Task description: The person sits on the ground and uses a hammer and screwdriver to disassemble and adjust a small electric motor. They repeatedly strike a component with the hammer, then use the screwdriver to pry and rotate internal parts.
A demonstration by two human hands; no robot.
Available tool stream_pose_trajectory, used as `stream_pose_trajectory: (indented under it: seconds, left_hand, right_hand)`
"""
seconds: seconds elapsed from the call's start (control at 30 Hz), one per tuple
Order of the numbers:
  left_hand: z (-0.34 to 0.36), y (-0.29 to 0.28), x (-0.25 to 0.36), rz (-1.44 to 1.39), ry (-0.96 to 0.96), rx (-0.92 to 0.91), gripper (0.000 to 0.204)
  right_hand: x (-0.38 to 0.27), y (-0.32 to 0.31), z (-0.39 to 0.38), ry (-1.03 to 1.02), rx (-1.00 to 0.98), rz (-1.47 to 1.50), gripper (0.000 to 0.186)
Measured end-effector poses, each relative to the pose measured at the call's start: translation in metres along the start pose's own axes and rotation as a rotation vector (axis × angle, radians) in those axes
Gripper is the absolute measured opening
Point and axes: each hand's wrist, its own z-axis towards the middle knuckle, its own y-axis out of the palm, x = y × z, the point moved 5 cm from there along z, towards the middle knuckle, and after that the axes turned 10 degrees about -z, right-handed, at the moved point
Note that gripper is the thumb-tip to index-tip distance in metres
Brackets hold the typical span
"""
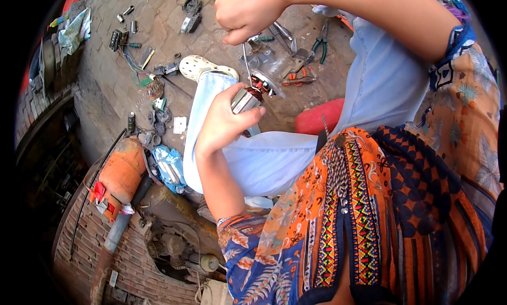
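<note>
My left hand (217, 120) is wrapped round a small electric motor core (246, 101), a silvery metal body with copper windings. Its upper end carries red and dark parts and a pale, disc-like piece (270, 85). Above it my right hand (248, 12) is closed in a fist round a screwdriver (246, 62). Only the thin metal shaft shows, since the fist hides the handle. The shaft slants down to the winding end of the motor core; whether the tip touches it I cannot tell.
Dark-green-handled pliers (320, 43) and orange-handled pliers (300, 79) lie on the paved ground at the right. Wires with a connector block (117, 40) and several loose parts lie at the left. A red rounded object (320, 116) sits between my legs; an orange tank (122, 165) stands at lower left.
</note>
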Motion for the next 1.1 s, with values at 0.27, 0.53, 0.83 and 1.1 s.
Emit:
stream_pose_trajectory:
  seconds: [0.27,0.53,0.83,1.1]
  left_hand:
    - [-0.008,0.008,0.007,0.101,0.193,-0.074,0.036]
    - [0.004,-0.008,-0.007,0.326,0.274,0.341,0.035]
    - [-0.003,-0.045,-0.001,-0.771,0.384,0.430,0.015]
    - [-0.024,-0.054,0.021,-0.992,0.582,0.469,0.013]
  right_hand:
    - [0.000,0.021,0.000,0.076,-0.224,0.260,0.046]
    - [0.022,-0.014,0.008,0.349,0.060,0.368,0.060]
    - [0.020,-0.046,0.007,0.563,0.359,0.461,0.031]
    - [-0.038,-0.084,-0.003,0.381,0.272,0.443,0.023]
